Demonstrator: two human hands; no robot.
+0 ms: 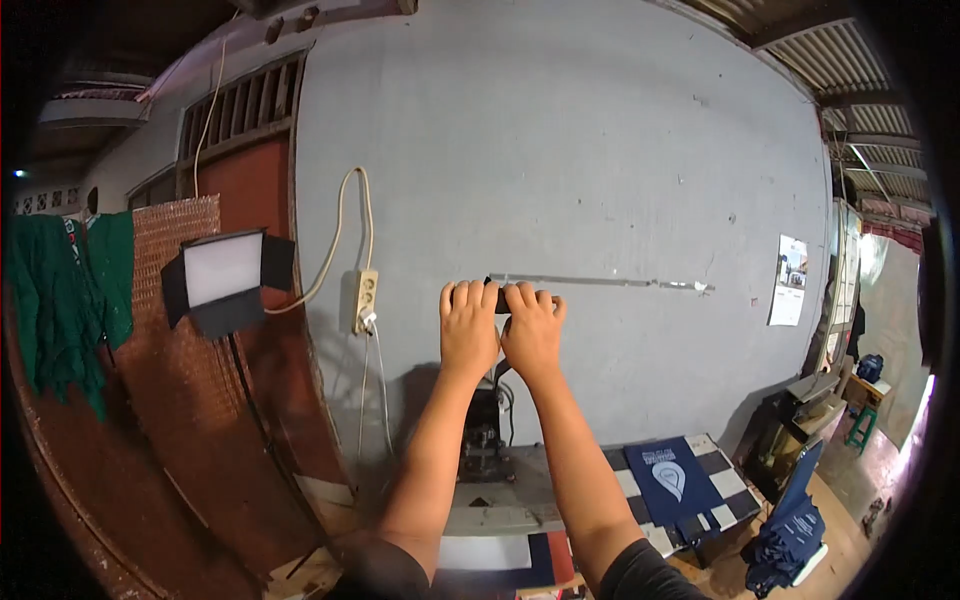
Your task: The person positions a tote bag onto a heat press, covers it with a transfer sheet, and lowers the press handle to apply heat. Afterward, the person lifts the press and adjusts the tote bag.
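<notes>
Both my arms reach forward at about chest height, hands side by side. My left hand (pixel 469 325) and my right hand (pixel 531 325) are wrapped over a black lever handle (pixel 504 299), which shows between them. Below my hands, the black body of what looks like a heat press (pixel 484 430) stands against the wall, partly hidden by my forearms. Under my arms lies a flat white sheet (pixel 487 552) beside dark blue cloth (pixel 541 560). To the right, a navy fabric piece with a white printed logo (pixel 668 482) lies flat on a black-and-white checkered surface (pixel 738 503).
More navy fabric pieces (pixel 785 545) hang in a pile at the lower right, beside a dark boxy object (pixel 790 430). At left are a panel light (pixel 224 270) on a stand and green cloth (pixel 60 300). A power strip (pixel 366 302) with cords hangs on the grey wall (pixel 580 150).
</notes>
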